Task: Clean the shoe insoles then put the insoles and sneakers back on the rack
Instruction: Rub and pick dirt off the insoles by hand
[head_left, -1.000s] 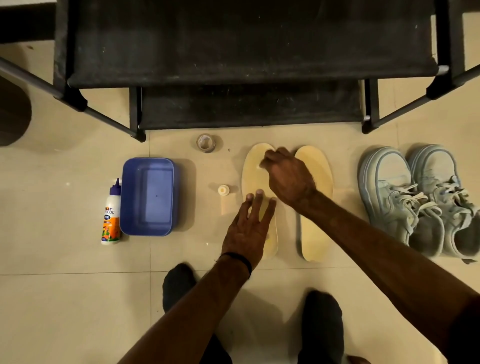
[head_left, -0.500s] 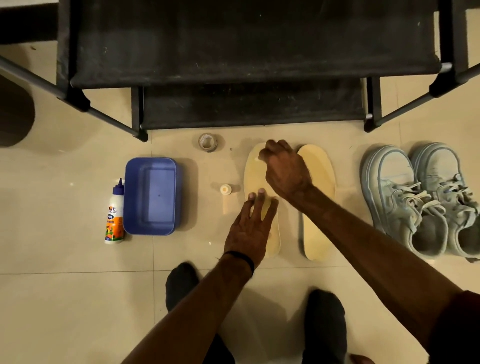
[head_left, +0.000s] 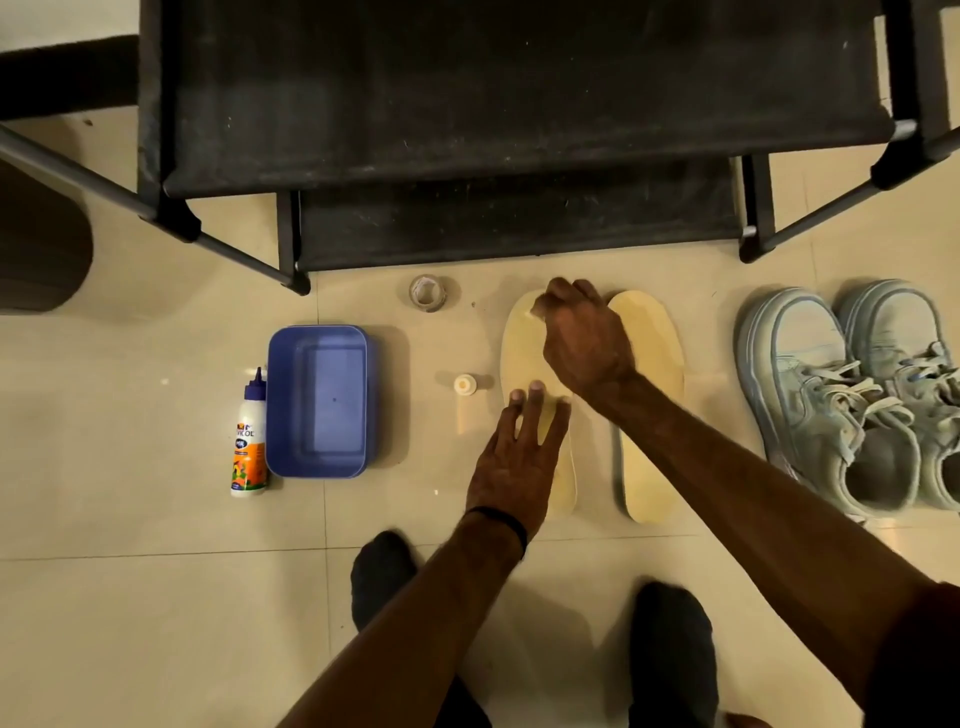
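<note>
2 yellow insoles (head_left: 652, 415) lie on beige floor tiles (head_left: 130, 623) before the black rack (head_left: 467, 104); left hand (head_left: 514, 457) presses 1 flat, right hand (head_left: 582, 338) pinches something pale. Sneakers (head_left: 852, 395) alongside; blue tub (head_left: 317, 400), glue bottle (head_left: 249, 441) apart.

You are crouched on the floor of a home, most likely by an entryway or a shoe corner. The floor (head_left: 130, 623) under you is glossy beige tile with thin grout lines. Right ahead stands a black shoe rack (head_left: 493, 104) with fabric shelves on a tube frame, and a pair of pale sneakers (head_left: 857, 395) sits on the tiles beside it. A household glue bottle (head_left: 248, 441) and a small blue plastic tub (head_left: 318, 400) lie on the floor too.
</note>
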